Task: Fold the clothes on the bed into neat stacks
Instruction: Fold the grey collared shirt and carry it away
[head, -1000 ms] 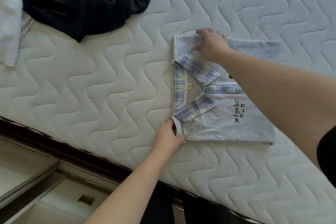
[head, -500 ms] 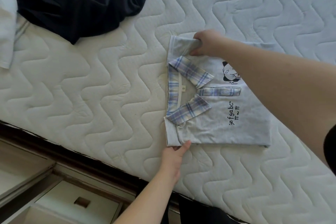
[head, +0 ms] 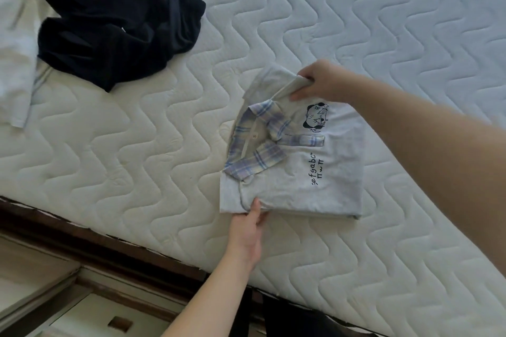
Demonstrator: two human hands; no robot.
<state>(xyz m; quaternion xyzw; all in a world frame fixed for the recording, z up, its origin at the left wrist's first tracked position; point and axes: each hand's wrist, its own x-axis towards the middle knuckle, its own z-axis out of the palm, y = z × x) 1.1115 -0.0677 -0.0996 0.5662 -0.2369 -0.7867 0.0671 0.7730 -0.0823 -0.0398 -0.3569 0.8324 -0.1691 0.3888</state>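
A folded light grey polo shirt [head: 328, 169] with a blue plaid collar, a cartoon print and black lettering lies on the white quilted mattress [head: 137, 145]. My right hand [head: 320, 85] grips the shirt's far shoulder edge and lifts it off the mattress. My left hand [head: 247, 230] pinches the near shoulder edge, thumb on top of the fabric and fingers tucked under it. A crumpled dark navy garment [head: 115, 22] sits at the upper left, apart from the shirt.
A pale garment [head: 16, 68] lies at the far left edge of the mattress. The dark wooden bed frame [head: 109, 249] runs along the near side, with light drawers [head: 90, 317] below it. Open mattress stretches to the right and behind the shirt.
My right hand has closed on the far shoulder edge and raised it. My left hand has slid its fingers under the near edge. The shirt's collar end has lifted and turned slightly.
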